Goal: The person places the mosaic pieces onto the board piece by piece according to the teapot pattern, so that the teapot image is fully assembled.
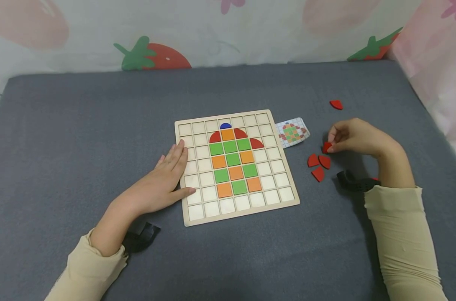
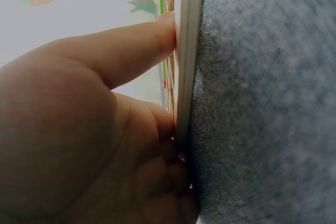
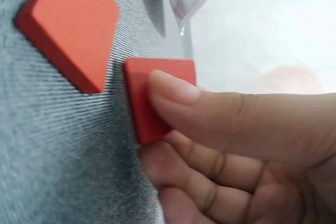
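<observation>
A wooden grid board (image 1: 265, 168) lies on the grey cloth. Green and orange squares fill its middle columns, with red quarter-circles and a blue half-round piece (image 1: 225, 126) toward the far side. My left hand (image 1: 156, 188) rests along the board's left edge with fingers straight, its thumb over the near-left cells. To the right of the board, my right hand (image 1: 359, 136) pinches a red quarter-circle tile (image 3: 137, 98) between thumb and fingers, close over the cloth. In the right wrist view the thumb covers part of that tile.
Several loose red tiles (image 1: 318, 174) lie just nearer than the right hand, and another red tile (image 1: 336, 104) lies beyond it. A small pattern card (image 1: 293, 132) sits at the board's right edge. Strawberry-print fabric (image 1: 250, 37) stands behind the table.
</observation>
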### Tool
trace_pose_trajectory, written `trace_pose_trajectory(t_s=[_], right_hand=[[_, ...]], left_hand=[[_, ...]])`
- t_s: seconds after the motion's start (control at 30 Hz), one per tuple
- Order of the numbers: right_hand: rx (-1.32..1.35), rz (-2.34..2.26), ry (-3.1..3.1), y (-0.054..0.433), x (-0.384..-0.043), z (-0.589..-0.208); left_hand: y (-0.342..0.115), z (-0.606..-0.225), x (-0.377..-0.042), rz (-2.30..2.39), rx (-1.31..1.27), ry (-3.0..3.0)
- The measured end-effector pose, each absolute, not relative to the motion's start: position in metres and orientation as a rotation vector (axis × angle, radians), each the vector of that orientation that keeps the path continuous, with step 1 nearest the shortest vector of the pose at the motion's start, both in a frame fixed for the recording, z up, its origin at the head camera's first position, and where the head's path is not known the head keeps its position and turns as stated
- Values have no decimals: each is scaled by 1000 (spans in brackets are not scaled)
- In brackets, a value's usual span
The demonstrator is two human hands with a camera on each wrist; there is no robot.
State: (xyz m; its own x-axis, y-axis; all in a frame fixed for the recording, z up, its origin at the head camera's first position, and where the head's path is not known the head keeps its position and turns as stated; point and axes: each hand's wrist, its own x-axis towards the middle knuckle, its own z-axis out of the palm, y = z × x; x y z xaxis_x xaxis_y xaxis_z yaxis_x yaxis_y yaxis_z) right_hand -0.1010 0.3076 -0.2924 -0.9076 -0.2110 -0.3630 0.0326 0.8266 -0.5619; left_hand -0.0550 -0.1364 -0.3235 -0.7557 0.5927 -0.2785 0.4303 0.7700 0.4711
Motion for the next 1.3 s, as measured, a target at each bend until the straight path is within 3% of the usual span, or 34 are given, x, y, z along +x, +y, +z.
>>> trace_pose_trajectory(t_s=[0.3,0.67,0.93,1.3], right_hand=[[-41,-1013,2794,306,-94,-282],[-103,-1389,2770,259,-90,-278],[-219,-1293,2725,225,-88,-287],[-428,-992,2641,216,-90,-298]], left_hand=[[-136,-322,-55,546,779,2543],[-136,-323,-55,553,779,2542],[-136,-322,-55,552,778,2543],[-136,-322,-55,555,790,2545]])
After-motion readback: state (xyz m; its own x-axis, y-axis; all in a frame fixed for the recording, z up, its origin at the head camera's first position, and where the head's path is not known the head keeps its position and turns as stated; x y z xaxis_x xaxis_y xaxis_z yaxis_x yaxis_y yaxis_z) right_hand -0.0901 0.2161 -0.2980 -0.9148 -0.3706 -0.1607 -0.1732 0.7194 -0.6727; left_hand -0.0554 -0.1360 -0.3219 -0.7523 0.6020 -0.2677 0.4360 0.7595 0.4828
